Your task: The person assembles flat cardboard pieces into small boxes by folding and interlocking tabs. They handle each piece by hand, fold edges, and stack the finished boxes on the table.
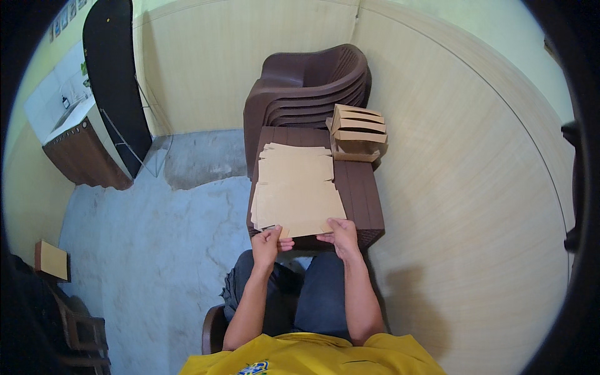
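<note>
A flat tan cardboard box blank (pixel 300 203) lies on a brown plastic table (pixel 362 197), its near edge reaching the table's front. Other flat cardboard pieces show under its left side. My left hand (pixel 267 245) pinches the near left corner, thumb on top and fingers below. At the near right corner my right hand (pixel 342 236) grips the same blank in a similar way. Both forearms come up from the lower edge, over my dark trousers.
Folded cardboard boxes (pixel 357 128) stand at the table's far right corner. Behind the table is a stack of brown plastic chairs (pixel 306 84). A wood-panelled wall (pixel 462 162) runs along the right. A tall black panel (pixel 115 75) and a sink counter stand far left.
</note>
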Tool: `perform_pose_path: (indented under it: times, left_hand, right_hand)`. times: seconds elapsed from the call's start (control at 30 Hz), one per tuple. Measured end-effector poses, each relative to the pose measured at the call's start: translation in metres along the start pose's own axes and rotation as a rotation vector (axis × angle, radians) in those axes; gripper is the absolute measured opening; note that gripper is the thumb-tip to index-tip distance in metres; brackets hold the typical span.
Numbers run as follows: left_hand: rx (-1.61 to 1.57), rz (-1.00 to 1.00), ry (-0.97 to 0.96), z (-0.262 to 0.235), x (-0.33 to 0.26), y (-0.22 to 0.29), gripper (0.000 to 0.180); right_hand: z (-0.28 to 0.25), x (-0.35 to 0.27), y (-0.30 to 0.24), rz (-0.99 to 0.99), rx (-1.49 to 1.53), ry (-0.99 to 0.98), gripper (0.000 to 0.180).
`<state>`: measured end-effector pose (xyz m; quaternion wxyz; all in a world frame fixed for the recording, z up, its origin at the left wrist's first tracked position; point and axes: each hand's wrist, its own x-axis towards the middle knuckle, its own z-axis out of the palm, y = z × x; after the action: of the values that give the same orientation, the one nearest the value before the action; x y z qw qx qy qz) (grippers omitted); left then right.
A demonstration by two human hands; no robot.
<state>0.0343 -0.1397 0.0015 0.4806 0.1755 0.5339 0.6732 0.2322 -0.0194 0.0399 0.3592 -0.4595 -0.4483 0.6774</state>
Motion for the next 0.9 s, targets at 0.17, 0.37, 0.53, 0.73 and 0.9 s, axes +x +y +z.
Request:
perform_pose_path:
  times: [0.17, 0.37, 0.53, 0.73, 0.9]
  left_hand:
    - [0.122, 0.043, 0.061, -0.011, -0.002, 0.016, 0.050]
    - [1.053, 0.125, 0.353, -0.020, -0.022, 0.066, 0.069]
    - [0.958, 0.535, 0.179, 0.011, 0.004, 0.089, 0.042]
    - [1.087, 0.862, -0.413, 0.056, 0.081, 0.082, 0.027]
    - [1.205, 0.871, -0.495, 0.070, 0.094, 0.049, 0.033]
  right_hand:
    - [-0.007, 0.007, -0.015, -0.111, -0.479, 0.417, 0.034]
    - [-0.009, 0.017, -0.006, -0.439, -0.913, 0.490, 0.035]
    - [-0.013, 0.028, 0.002, -0.394, -0.812, 0.440, 0.039]
    - [-0.015, 0.028, -0.008, -0.404, -0.814, 0.425, 0.028]
    - [-0.002, 0.032, -0.005, -0.493, -0.631, 0.358, 0.025]
